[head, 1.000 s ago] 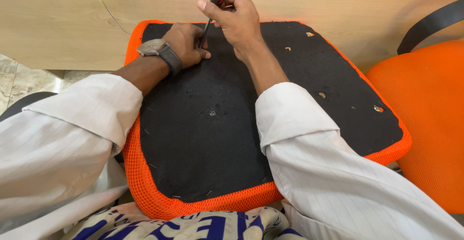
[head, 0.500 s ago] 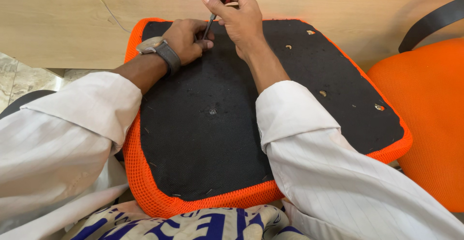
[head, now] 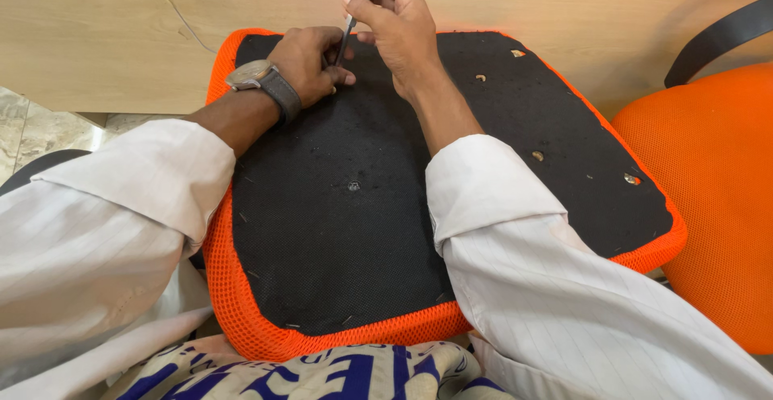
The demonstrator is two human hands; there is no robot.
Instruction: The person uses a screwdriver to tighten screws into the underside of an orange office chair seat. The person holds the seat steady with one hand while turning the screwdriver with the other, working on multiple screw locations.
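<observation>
1. Head view: a blue and white printed cloth (head: 322, 376) lies at the bottom edge.
2. The right hand (head: 398, 26) is closed around a red and black screwdriver (head: 358, 2), tip pointing down.
3. The left hand (head: 310, 62) is curled, fingers touching the tip.
4. The orange seat cushion (head: 241, 303) lies upside down on the lap, black underside up.

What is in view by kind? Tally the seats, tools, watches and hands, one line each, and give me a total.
Orange seats: 2
Screwdriver: 1
Wristwatch: 1
Hands: 2, left hand and right hand
Total: 6
</observation>
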